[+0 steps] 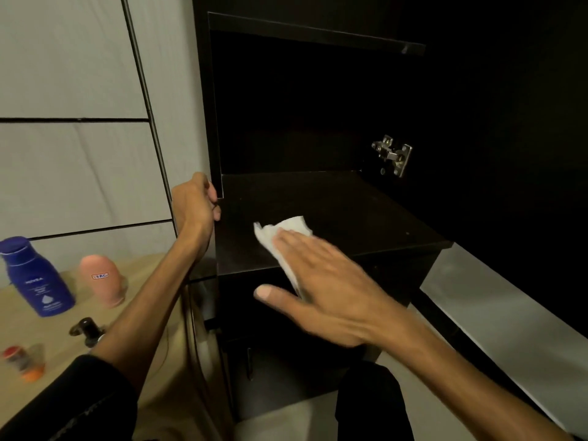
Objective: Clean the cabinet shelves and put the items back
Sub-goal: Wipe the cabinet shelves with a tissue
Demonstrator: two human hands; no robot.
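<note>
The black cabinet shelf (350, 211) lies bare in front of me inside the dark cabinet. My right hand (324, 281) presses flat on a white tissue (286, 230) at the shelf's front edge, fingers spread over it. My left hand (195, 208) grips the cabinet's left side panel at shelf height. On the beige surface to the left stand a blue Nivea bottle (36, 278), a pink bottle (101, 278), a dark pump bottle (87, 331) and a small red-and-orange jar (22, 364), blurred.
A metal hinge (393, 154) sits on the cabinet's right inner wall. The open cabinet door (509, 313) extends to the lower right. White tiled wall (73, 90) is at the left. An upper shelf edge (318, 31) runs above.
</note>
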